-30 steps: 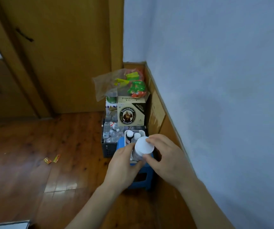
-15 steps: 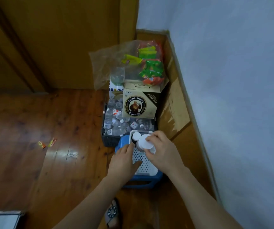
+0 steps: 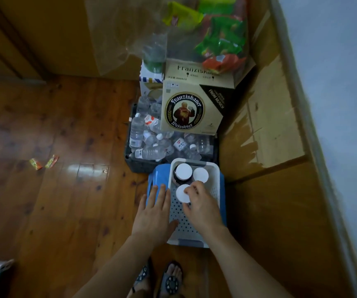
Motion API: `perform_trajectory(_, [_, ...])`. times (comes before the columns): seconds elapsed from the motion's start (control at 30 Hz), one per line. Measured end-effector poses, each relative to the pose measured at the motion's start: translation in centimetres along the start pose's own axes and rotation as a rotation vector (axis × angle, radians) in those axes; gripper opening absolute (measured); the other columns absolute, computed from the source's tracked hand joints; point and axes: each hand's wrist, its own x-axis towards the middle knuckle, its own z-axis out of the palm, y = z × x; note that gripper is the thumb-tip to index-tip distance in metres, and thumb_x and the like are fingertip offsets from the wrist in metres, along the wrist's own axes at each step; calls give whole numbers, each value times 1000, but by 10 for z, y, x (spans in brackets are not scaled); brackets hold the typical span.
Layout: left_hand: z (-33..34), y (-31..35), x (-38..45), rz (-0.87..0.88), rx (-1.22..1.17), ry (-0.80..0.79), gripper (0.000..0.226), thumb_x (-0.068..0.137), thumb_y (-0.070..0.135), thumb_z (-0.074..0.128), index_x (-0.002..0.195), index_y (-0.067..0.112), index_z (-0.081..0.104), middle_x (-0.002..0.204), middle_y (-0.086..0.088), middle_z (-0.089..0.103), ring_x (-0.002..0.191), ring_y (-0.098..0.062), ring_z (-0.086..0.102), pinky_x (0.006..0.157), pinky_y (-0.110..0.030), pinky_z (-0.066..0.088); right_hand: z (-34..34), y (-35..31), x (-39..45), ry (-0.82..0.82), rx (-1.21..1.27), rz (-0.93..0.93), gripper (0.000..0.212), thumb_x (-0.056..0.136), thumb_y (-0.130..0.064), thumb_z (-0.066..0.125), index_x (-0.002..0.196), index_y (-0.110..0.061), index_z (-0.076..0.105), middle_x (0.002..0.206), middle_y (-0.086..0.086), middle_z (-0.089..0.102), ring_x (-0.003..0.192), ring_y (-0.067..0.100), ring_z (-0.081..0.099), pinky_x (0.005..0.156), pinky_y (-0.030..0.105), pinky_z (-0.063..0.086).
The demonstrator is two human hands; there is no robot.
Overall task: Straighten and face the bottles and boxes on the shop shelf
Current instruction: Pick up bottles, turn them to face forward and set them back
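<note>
A white perforated basket (image 3: 215,186) sits on a blue stool (image 3: 157,175) by the wooden wall panel. Three white-capped dark bottles stand in its far end: one at the back left (image 3: 183,171), one at the back right (image 3: 200,174) and a nearer one (image 3: 182,193). My right hand (image 3: 202,206) grips the nearer bottle round its cap from the right. My left hand (image 3: 154,214) lies flat with straight fingers on the stool and against the basket's left rim. The bottles' bodies are mostly hidden under their caps.
Behind the stool a dark crate (image 3: 139,163) holds several clear water bottles. A Franziskaner beer box (image 3: 191,104) stands on it, with a clear bag of snack packets (image 3: 218,37) on top. Two small wrappers (image 3: 44,162) lie on the wooden floor. My sandalled feet (image 3: 162,278) are below.
The bottle in my right hand has come down into the basket beside the other two. My left hand has let go of it and flattened by the basket's rim. The view has tilted down.
</note>
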Motion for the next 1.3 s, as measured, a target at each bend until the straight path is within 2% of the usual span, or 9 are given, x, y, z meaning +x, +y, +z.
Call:
perform_trajectory(0.17, [24, -4, 16, 6, 24, 41, 83, 102, 59, 28, 158, 10, -9, 166, -11, -14, 153, -32, -16, 125, -51, 3, 31, 11, 10, 22, 4, -3, 31, 85, -20, 72, 114, -13, 62, 122, 4, 53, 97, 23, 61, 70, 32, 54])
perform_trajectory(0.3, [36, -5, 21, -1, -5, 148, 78, 95, 52, 55, 153, 6, 33, 161, -15, 33, 151, -34, 23, 116, -52, 31, 45, 10, 15, 42, 37, 1, 32, 84, -17, 74, 113, -12, 63, 125, 6, 54, 99, 24, 63, 69, 32, 55])
perform_trajectory(0.4, [39, -5, 22, -15, 1, 177, 72, 92, 49, 59, 148, 6, 45, 154, -14, 44, 146, -34, 36, 111, -51, 40, 47, 9, 16, 34, 16, 11, 29, 87, -21, 72, 113, -15, 62, 129, 7, 52, 103, 25, 61, 67, 34, 56])
perform_trajectory(0.57, [24, -4, 18, -56, -12, 178, 68, 92, 49, 62, 145, 8, 51, 153, -14, 46, 144, -34, 40, 110, -51, 41, 32, 5, 9, 9, -78, 43, 33, 92, -31, 65, 123, -20, 59, 141, 6, 48, 123, 25, 52, 76, 36, 56])
perform_trajectory(0.7, [-9, -3, -1, -93, -23, 217, 65, 99, 50, 44, 149, 10, 44, 157, -14, 39, 147, -33, 34, 115, -52, 33, -2, -7, -7, -5, -127, 61, 43, 93, -33, 63, 133, -20, 56, 145, 11, 48, 130, 30, 51, 94, 43, 52])
perform_trajectory(0.8, [-50, 0, -26, -106, -9, 278, 67, 94, 51, 31, 138, 8, 58, 147, -16, 53, 138, -36, 48, 108, -57, 42, -48, -26, -21, -6, -140, 50, 53, 98, -39, 55, 146, -19, 45, 156, 11, 36, 144, 31, 35, 114, 46, 37])
perform_trajectory(0.87, [-77, 3, -42, -124, -27, 331, 69, 95, 52, 26, 140, 9, 56, 149, -15, 51, 142, -36, 43, 111, -59, 39, -80, -40, -30, -8, -159, 38, 60, 102, -46, 43, 154, -19, 31, 164, 9, 21, 152, 28, 15, 122, 46, 21])
perform_trajectory(1.0, [-130, 5, -81, -206, -54, 466, 68, 98, 54, 25, 144, 11, 52, 153, -12, 46, 147, -34, 34, 115, -61, 32, -141, -79, -46, 107, -168, -45, 66, 101, -55, 35, 156, -19, 26, 166, 11, 14, 154, 28, 8, 123, 50, 18])
perform_trajectory(1.3, [-212, -4, -231, -458, -126, 655, 74, 97, 61, 12, 156, 21, 30, 164, -5, 26, 155, -29, 12, 123, -56, 13, -248, -182, -115, 125, -216, -280, 74, 99, -66, 17, 160, -25, 4, 168, 4, -3, 154, 22, -10, 125, 45, 0])
